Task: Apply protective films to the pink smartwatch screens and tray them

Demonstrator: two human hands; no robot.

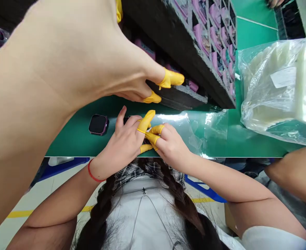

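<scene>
My left hand (pixel 125 142), with a red string at its wrist and yellow finger cots, is closed around something small and dark that the fingers mostly hide. From the other side my right hand (pixel 171 144) pinches at the same spot, its finger cots touching those of the left. A bit of dark surface (pixel 126 120) shows behind my left fingers; I cannot tell what it belongs to. Left of my hands, a smartwatch (pixel 98 124) with a black screen and purple frame lies face up on the green table mat (pixel 72 144).
Another person's arm (pixel 59 69) crosses the upper left, its fingers at a dark foam tray (pixel 186 99). Above stands a foam tray (pixel 215 86) of purple-framed pieces. Clear plastic film (pixel 194 130) lies right of my hands, near a bag of pale sheets (pixel 275 86).
</scene>
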